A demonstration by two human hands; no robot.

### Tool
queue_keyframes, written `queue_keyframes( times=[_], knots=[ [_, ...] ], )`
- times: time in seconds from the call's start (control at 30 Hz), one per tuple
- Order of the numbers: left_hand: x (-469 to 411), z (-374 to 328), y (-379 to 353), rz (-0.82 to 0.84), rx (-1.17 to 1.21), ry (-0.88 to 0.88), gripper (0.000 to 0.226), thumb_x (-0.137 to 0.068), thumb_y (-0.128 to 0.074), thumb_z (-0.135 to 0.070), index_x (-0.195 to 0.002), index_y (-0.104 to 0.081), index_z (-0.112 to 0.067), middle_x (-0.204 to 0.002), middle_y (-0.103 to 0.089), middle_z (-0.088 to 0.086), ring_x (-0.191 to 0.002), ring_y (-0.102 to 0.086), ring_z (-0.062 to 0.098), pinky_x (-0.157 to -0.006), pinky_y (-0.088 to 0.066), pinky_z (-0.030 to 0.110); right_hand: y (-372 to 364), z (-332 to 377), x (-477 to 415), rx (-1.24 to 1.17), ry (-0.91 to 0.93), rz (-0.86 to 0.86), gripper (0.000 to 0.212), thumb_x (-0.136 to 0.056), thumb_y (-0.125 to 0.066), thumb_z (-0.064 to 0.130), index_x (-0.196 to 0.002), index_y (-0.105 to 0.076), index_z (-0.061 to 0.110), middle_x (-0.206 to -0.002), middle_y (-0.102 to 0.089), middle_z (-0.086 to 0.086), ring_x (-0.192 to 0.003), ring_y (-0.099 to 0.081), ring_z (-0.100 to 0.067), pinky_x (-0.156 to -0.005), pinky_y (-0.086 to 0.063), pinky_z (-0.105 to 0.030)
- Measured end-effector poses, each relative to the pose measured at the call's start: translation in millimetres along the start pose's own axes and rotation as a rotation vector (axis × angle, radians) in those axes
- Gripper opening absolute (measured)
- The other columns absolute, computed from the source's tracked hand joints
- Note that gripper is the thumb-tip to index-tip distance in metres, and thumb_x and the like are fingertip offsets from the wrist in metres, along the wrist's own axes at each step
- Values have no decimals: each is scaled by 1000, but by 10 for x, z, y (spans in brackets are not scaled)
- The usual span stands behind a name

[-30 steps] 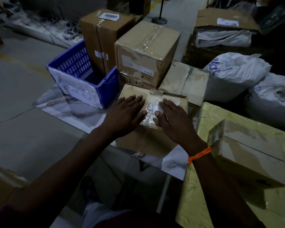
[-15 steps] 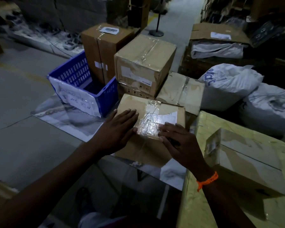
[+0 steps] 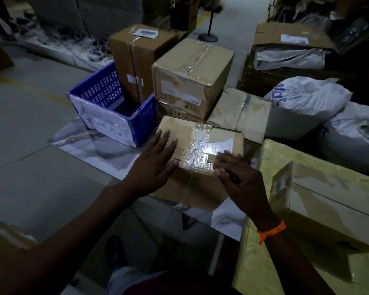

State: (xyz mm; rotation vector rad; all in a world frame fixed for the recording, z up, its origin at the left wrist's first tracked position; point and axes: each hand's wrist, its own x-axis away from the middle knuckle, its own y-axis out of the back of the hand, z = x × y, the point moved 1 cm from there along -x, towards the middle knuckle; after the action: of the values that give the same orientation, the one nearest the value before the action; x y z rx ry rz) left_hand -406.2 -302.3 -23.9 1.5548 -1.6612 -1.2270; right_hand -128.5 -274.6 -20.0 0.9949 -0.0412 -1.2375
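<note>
1. The cardboard box (image 3: 219, 135) sat toward the far right corner of the glossy tabletop (image 3: 228, 218), with its near face turned to the person.
2. A strip of clear tape (image 3: 202, 150) ran across its lid and down the front, wrinkled and catching the light.
3. The left hand (image 3: 156, 165) lay flat on the left part of the lid, fingers straight and spread, pressing down and gripping nothing.
4. The right hand (image 3: 241, 177) rested on the near right edge of the lid. Its fingers were slightly bent and their tips pressed on the tape, closed around nothing. An orange wristband (image 3: 272, 231) circled that wrist.
5. Just left of the box stood a blue crate (image 3: 145, 118) with a handwritten paper sheet (image 3: 104, 122) on its front.
6. Directly behind the box were a large taped carton (image 3: 192, 79), a tall carton (image 3: 136, 60) beside the crate, and a flat carton (image 3: 239, 111) to the right.
7. Close on the right lay a yellow-wrapped parcel (image 3: 264, 262) with another carton (image 3: 328, 209) on it.
8. Beyond that, two white sacks (image 3: 303, 107) slumped side by side.
</note>
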Motion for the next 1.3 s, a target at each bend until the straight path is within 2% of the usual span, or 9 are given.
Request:
queue_keyframes(
  times=[0.1,0.17,0.23,0.43,0.6,0.77,0.97,1.1,1.3],
  knots=[
    [-18,-68,36,-16,159,208,87,-99,-45,-62,-164,-4,-21,-170,11,2,-153,8,12,-119,-2,32,-3,12,-59,-63,-247,-116,53,-91,-79,17,-140,-60,12,-155,-46,-2,-143,-38,-5,-112,-40,-16],
    [-70,-100,111,-43,327,303,75,-100,-59,-48,-159,-24,-19,-166,-22,-2,-146,-22,-1,-118,-24,30,7,-23,-163,-247,-510,-113,74,-89,-81,24,-153,-45,15,-161,-39,-2,-142,-32,-2,-119,-37,-25],
    [-123,-73,172,-60,499,363,46,-99,-63,-40,-139,-48,-26,-126,-60,-18,-110,-54,-17,-96,-51,17,30,-38,-256,-383,-639,-52,90,-88,-81,30,-161,-31,21,-165,-33,4,-145,-27,-3,-122,-37,-41],
    [-81,-18,314,-2,578,392,43,-98,-64,-41,-138,-53,-31,-109,-66,-15,-88,-66,-11,-68,-51,8,3,-98,-438,-491,-805,9,129,-67,-96,47,-165,-14,23,-159,-37,7,-143,-41,-17,-114,-44,-44],
    [168,79,442,-78,699,464,41,-94,-71,-32,-131,-55,-38,-108,-66,-16,-86,-68,-7,-72,-58,14,-46,80,-503,-669,-777,103,51,-82,-86,25,-127,-64,16,-110,-76,-1,-92,-74,-3,-67,-57,-20],
    [585,269,563,-303,944,460,66,-80,-87,-21,-137,-61,-41,-128,-70,-13,-121,-65,10,-81,-62,33,-146,286,-517,-865,-839,58,24,-91,-77,29,-111,-70,17,-106,-79,-7,-106,-74,-29,-92,-60,-48],
    [879,250,328,-480,1143,656,50,-77,-80,-58,-113,-70,-26,-116,-73,-5,-113,-67,22,-90,-56,45,-215,265,-457,-860,-911,48,44,-97,-64,54,-116,-74,16,-104,-79,-5,-107,-72,-29,-96,-54,-50],
    [977,196,79,-424,1144,824,75,-71,-63,-84,-117,-72,-27,-118,-72,6,-116,-66,31,-96,-52,62,-249,213,-193,-791,-915,69,32,-98,-65,44,-115,-74,18,-96,-79,2,-92,-75,-13,-76,-55,-32],
    [1240,134,-284,-376,1127,820,34,-98,-59,-50,-125,-70,-33,-119,-73,-3,-113,-67,17,-86,-54,35,-290,34,272,-798,-952,54,12,-99,-67,15,-109,-72,19,-84,-77,10,-72,-73,0,-56,-53,-16]
  ],
)
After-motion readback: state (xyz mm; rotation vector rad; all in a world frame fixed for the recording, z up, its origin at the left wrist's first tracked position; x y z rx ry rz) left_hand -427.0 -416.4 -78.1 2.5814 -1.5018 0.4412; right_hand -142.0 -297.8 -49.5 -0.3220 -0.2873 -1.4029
